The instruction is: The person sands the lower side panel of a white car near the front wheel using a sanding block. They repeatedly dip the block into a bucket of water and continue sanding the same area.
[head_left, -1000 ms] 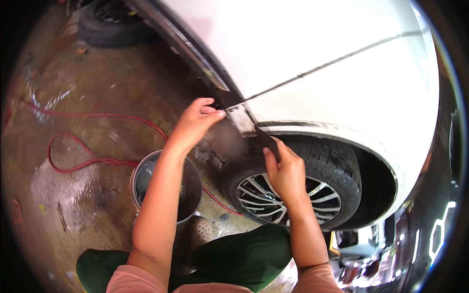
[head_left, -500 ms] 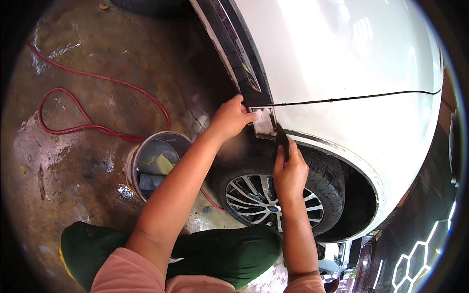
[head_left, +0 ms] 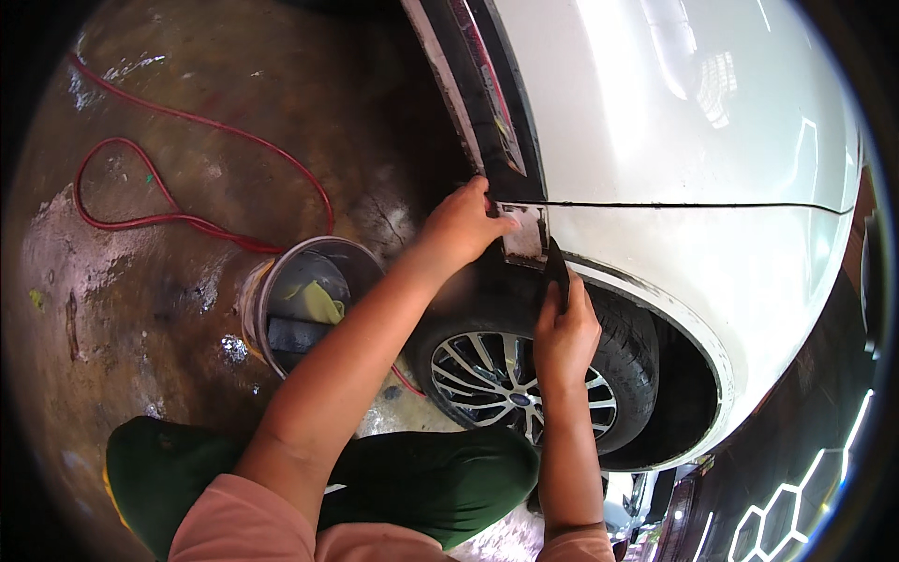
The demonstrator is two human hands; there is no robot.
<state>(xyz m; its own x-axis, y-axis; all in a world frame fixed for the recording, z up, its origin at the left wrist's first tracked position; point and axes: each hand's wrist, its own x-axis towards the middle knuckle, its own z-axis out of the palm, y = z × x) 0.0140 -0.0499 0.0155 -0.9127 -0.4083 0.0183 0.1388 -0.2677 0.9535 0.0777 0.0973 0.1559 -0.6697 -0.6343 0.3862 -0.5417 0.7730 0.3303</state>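
My left hand (head_left: 459, 225) grips the lower edge of the white car's (head_left: 674, 122) side, just in front of the wheel arch. Its thumb lies on a rough, scraped whitish patch (head_left: 525, 231) with dark edges, and its other fingers are partly hidden behind the edge. In my right hand (head_left: 567, 342) is a thin, flat black strip (head_left: 554, 270), pinched between thumb and fingers. The strip's tip points up beside the patch's lower right corner; whether it touches is unclear.
Below the hands is the car's wheel (head_left: 520, 393) with silver spokes. A bucket (head_left: 260, 314) to the left holds water, a yellow-green cloth (head_left: 318, 302) and a grey piece (head_left: 295, 334). A red hose (head_left: 215, 122) loops across the wet floor (head_left: 178, 253). My green-clad knees are close below.
The view has shifted a little, so the car and both hands appear further right. Both hands keep about the same place by the patch, and the black strip stays in my right hand.
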